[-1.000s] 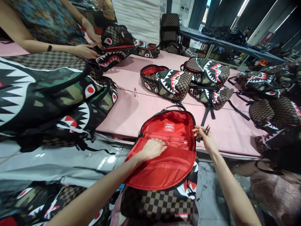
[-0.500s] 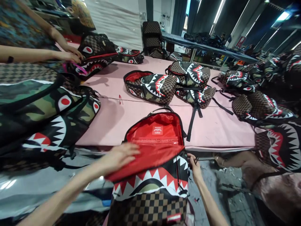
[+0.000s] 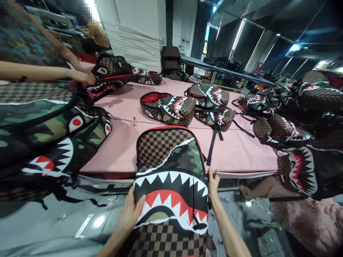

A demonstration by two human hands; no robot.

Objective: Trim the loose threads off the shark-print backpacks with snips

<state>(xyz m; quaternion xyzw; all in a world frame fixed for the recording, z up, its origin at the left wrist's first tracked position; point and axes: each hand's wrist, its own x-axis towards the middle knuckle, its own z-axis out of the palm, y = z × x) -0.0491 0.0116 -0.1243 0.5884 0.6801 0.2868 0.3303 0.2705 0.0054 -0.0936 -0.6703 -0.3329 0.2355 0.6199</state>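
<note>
In front of me, against the near table edge, stands a backpack [image 3: 171, 178] with a brown-black checker pattern, camouflage patch and red-and-white shark mouth. Its front panel is up, so the red lining is hidden. My left hand [image 3: 133, 208] grips its left side, thumb on the printed front and the other fingers partly hidden around the edge. At its right side, my right hand [image 3: 213, 185] is closed around a small dark tool [image 3: 214, 174], whose kind I cannot make out. That hand touches or nearly touches the bag's side.
Similar backpacks lie on the pink table [image 3: 115, 157]: a large one [image 3: 53, 135] at left, others [image 3: 171, 109] mid-table and piled at right. A red-tipped pen-like object [image 3: 134, 121] lies there. A co-worker's hands [image 3: 85, 76] handle another bag; another person's arm [image 3: 259, 185] is at right.
The backpack's front flap has swung up over its red interior. My left hand has moved from the lining down to the bag's left side. My view has tilted slightly upward.
</note>
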